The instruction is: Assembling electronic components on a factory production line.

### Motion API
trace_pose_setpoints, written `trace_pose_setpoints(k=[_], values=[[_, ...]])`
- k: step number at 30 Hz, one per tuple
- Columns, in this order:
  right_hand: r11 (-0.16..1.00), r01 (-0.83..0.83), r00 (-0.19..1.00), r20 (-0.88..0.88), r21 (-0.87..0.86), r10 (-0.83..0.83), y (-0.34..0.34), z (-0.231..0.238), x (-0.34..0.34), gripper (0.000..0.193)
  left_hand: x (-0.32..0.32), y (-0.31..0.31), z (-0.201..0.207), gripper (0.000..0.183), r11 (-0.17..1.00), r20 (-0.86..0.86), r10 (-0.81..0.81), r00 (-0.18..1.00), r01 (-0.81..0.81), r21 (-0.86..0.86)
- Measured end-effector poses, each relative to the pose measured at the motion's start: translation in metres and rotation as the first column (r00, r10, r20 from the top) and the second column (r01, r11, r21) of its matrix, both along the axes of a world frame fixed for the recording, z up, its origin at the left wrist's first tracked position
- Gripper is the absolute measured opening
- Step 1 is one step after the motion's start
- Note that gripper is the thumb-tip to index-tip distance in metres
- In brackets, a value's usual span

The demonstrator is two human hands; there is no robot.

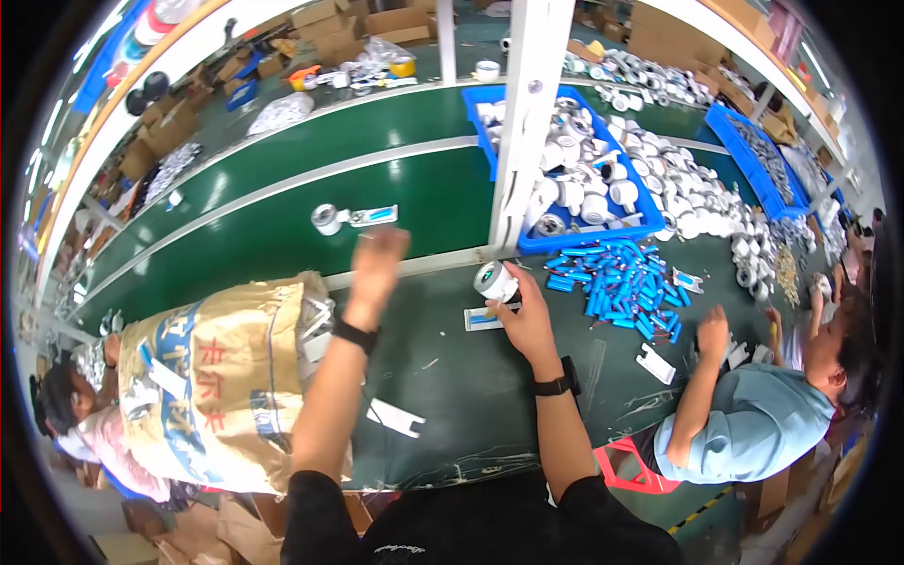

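Observation:
My right hand, with a dark band at its wrist, is closed on a white round housing that has a dark inner face. A flat white tray with a blue cell lies just beneath its fingers; whether it is joined to the housing I cannot tell. Over the near edge of the green belt is my left hand, its fingers smeared by motion. Just beyond it, another round white housing rests on the belt beside a flat tray with a blue cell.
Blue cylindrical cells lie heaped right of my right hand, before a blue crate of white housings. A woven sack stands left. White flat covers lie nearby. A white post rises ahead. Co-workers sit at both sides, one in a teal shirt.

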State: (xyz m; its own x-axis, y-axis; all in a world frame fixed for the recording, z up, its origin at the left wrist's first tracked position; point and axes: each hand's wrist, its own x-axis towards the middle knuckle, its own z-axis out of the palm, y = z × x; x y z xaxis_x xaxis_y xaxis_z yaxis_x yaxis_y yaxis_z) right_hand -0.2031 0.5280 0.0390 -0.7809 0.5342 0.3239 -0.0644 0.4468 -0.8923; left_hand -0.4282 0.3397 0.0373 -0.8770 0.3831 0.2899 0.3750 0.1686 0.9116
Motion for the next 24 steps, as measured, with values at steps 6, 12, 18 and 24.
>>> trace_pose_setpoints(k=[6,12,18,24], values=[[0.954,-0.287,0.956,-0.083,-0.089,0.28,-0.026,0.0,0.002,0.069,0.133,0.014,0.058,0.07,0.907,0.625,-0.42,0.658,0.331,0.261],[0.767,-0.431,0.902,-0.213,-0.475,0.375,-0.028,-0.004,-0.004,0.047,0.127,-0.003,0.054,0.065,0.93,0.622,-0.135,0.771,-0.118,0.348],[0.952,-0.3,0.95,0.112,0.06,0.292,-0.059,-0.001,-0.001,0.048,0.132,0.001,0.055,0.06,0.963,0.452,0.067,0.889,-0.176,0.202],[0.891,-0.434,0.893,0.066,-0.134,0.445,-0.059,0.006,0.001,0.028,0.129,-0.008,0.061,0.058,0.955,-0.017,0.292,0.956,-0.293,-0.04]])
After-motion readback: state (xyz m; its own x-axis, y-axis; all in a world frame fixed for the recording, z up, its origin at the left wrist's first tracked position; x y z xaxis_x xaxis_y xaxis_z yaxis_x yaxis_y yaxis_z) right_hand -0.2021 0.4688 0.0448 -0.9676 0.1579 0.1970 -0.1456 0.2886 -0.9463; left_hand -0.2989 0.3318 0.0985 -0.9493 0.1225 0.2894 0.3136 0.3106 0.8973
